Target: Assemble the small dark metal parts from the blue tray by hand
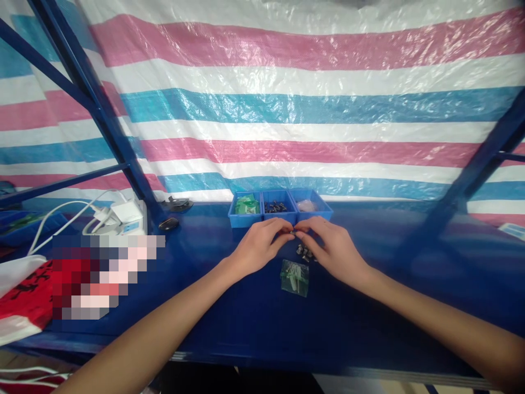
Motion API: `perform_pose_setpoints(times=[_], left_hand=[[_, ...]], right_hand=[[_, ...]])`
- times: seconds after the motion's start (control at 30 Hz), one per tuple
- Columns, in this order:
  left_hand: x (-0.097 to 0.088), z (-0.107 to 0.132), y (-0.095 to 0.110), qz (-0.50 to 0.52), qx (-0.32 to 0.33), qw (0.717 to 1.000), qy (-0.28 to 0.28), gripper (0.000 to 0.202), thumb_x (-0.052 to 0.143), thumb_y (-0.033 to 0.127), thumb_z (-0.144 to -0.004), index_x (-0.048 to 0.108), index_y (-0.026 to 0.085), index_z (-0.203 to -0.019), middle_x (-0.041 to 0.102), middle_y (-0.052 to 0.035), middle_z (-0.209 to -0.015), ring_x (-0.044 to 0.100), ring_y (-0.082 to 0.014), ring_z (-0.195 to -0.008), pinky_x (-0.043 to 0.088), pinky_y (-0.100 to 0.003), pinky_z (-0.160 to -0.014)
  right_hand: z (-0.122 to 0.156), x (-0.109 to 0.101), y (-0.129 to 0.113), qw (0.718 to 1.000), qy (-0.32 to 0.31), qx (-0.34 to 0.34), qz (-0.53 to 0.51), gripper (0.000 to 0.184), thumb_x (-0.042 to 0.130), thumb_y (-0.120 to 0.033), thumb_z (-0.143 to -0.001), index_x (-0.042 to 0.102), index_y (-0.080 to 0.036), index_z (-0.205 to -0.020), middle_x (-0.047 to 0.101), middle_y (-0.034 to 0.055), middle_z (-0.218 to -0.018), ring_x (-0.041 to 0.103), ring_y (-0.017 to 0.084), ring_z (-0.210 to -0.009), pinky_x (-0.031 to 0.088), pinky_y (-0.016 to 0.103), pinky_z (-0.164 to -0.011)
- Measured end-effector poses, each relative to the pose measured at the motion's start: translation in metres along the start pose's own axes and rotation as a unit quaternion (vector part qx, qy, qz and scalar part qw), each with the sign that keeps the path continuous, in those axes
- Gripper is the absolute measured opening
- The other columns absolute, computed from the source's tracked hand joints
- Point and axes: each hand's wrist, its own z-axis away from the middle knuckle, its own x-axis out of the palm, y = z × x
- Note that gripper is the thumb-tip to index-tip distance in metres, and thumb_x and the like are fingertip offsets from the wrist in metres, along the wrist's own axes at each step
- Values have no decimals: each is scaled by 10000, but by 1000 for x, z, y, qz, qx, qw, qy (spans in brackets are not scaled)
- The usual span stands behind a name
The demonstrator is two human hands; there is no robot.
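Observation:
My left hand [262, 243] and my right hand [330, 246] meet at the fingertips above the blue table [254, 312]. Together they pinch a tiny dark part [292, 233], too small to make out. Below the fingers lies a small heap of dark metal pieces [305, 253]. Nearer to me sits a small clear bag with green print [295, 277], holding pale parts. Just behind my hands stand three joined blue bins [280, 208]: green bags in the left one, dark small parts in the middle, pale parts in the right.
A white power strip with white cables [123, 216] lies at the back left, next to two dark round objects [176, 205]. A red and white bag [22, 298] lies at the left edge. Blue frame posts [102, 117] rise on both sides before a striped tarp.

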Motion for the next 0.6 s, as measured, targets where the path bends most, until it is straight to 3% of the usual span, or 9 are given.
perform_pose_setpoints(times=[0.13, 0.27, 0.47, 0.6], left_hand=[[0, -1, 2, 13, -16, 1000, 2, 178, 564, 332, -1019, 669, 189, -1007, 705, -20, -911, 649, -148, -793, 490, -261, -731], [-1, -1, 6, 21, -28, 999, -7, 239, 528, 366, -1036, 660, 185, -952, 668, -1, -810, 617, -131, -716, 459, -251, -670], [0, 0, 7, 10, 13, 1000, 27, 155, 554, 263, -1008, 619, 205, -1136, 691, -44, -1028, 661, -160, -888, 532, -288, -787], [2, 0, 4, 7, 31, 999, 24, 142, 568, 221, -995, 648, 201, -1111, 712, -46, -1022, 682, -168, -920, 557, -301, -821]], right_hand=[[1, 0, 2, 1000, 0, -29, 2, 183, 510, -205, -1010, 663, -238, -1105, 750, 67, -1021, 708, 244, -957, 564, 383, -815], [0, 1, 1, 1000, -13, -9, 0, 132, 551, -223, -994, 682, -235, -1010, 766, 48, -971, 724, 226, -885, 563, 344, -776], [-2, 3, -1, 999, -11, 48, -21, 172, 532, -271, -1008, 674, -222, -925, 742, 27, -827, 692, 193, -715, 514, 302, -662], [-2, 2, -3, 997, -19, 55, -41, 233, 505, -310, -1027, 664, -222, -881, 721, 14, -772, 670, 181, -676, 486, 292, -628]])
